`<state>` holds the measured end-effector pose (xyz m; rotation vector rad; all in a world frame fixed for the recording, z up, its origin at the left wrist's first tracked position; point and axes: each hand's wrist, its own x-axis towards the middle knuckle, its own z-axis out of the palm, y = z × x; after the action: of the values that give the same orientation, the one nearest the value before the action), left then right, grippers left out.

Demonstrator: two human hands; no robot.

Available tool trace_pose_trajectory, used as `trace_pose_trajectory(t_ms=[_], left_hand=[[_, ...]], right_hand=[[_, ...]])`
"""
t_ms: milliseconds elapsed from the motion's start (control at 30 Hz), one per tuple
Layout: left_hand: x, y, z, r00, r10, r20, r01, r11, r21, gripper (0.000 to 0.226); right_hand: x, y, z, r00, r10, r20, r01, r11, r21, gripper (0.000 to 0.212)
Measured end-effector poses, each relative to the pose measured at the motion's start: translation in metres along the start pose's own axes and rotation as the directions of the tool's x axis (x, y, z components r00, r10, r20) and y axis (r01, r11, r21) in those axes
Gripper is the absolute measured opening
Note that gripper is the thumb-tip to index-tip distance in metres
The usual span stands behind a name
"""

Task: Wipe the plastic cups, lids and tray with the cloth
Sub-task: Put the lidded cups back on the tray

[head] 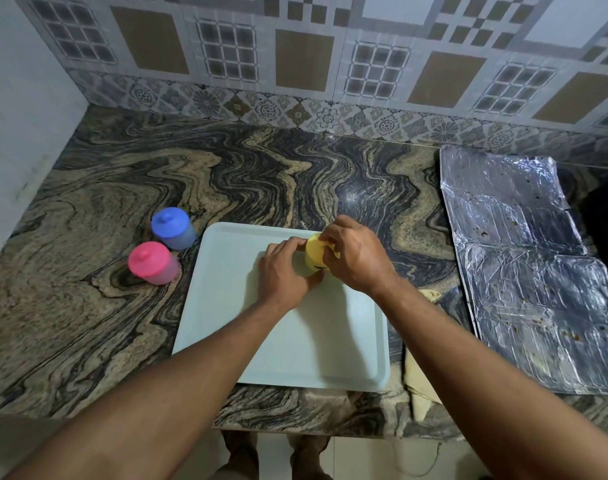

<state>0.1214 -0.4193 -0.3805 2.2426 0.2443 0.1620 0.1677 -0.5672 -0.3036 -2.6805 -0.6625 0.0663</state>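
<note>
At mid-frame, on the pale tray, the left hand wraps the yellow cup while the right hand pinches its lid. I'd steady the base and lift or twist gently. The cloth lies beside the tray, lower right, partly hidden under the forearm. The cup's body is mostly covered.

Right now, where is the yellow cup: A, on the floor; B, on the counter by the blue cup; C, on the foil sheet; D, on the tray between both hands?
D: the yellow cup stands on the tray, with the left hand holding its side and the right hand gripping its lid end.
</note>
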Motion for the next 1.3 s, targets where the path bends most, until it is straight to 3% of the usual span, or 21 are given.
trace_pose_trajectory(t_ms=[267,500,1067,1200,1300], left_hand=[[0.002,0.012,-0.004,0.997,-0.048,0.066,0.048,0.999,0.014,0.057],[0.006,0.011,0.001,0.995,-0.071,0.074,0.070,0.998,0.009,0.057],[0.007,0.006,0.004,0.996,-0.039,0.077,0.037,0.999,0.019,0.056],[0.008,0.003,0.005,0.996,-0.015,0.092,0.013,1.000,0.022,0.071],[0.004,0.000,-0.002,0.995,0.018,0.103,-0.021,0.999,0.027,0.080]], right_hand=[[0.001,0.006,-0.007,0.992,0.010,0.127,-0.001,0.997,-0.076,0.054],[0.004,0.006,-0.011,0.995,-0.052,0.083,0.061,0.992,-0.113,0.052],[0.004,0.010,-0.006,0.995,-0.003,0.095,0.015,0.992,-0.126,0.052],[0.001,0.011,-0.003,0.995,0.026,0.097,-0.018,0.997,-0.081,0.058],[-0.002,0.013,-0.002,0.994,0.044,0.096,-0.038,0.997,-0.066,0.076]])
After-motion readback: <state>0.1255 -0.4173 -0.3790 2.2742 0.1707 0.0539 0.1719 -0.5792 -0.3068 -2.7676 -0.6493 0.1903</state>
